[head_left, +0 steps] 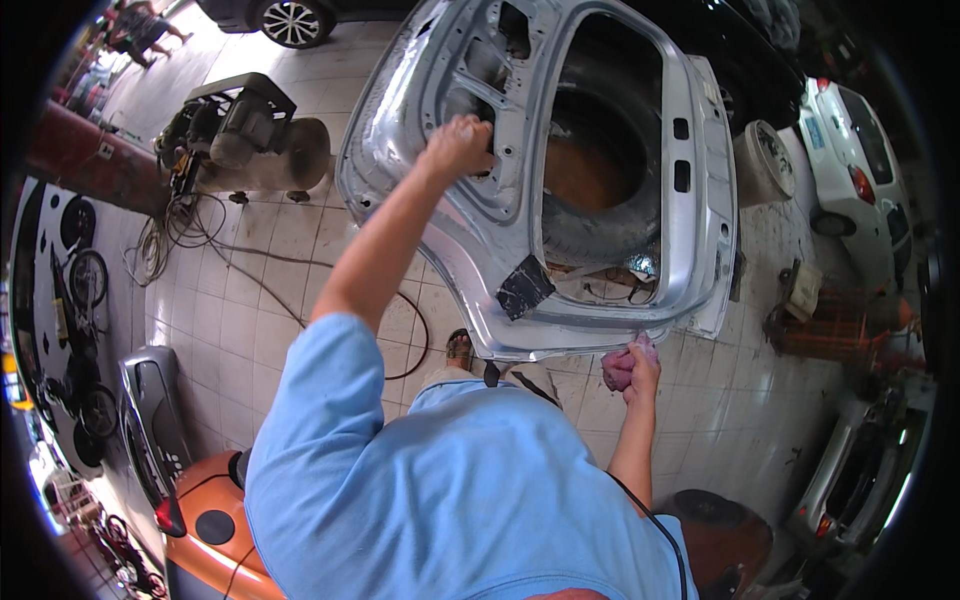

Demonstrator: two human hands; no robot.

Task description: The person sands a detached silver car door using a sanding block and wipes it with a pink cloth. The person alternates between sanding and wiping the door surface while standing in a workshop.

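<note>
Left hand at 12 o'clock, curled against door panel, grip unclear | right hand at 4 o'clock, clutching purple cloth | bucket at 2 o'clock, contents indistinct

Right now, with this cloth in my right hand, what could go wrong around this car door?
Your left hand is at the cut-out metal of the car door, where an edge might nick it. The hose curls near your sandaled foot and could trip you if you step left. A tire shows through the door's window gap; if the door merely rests on it, which I can't tell, pushing could shift it.
</note>
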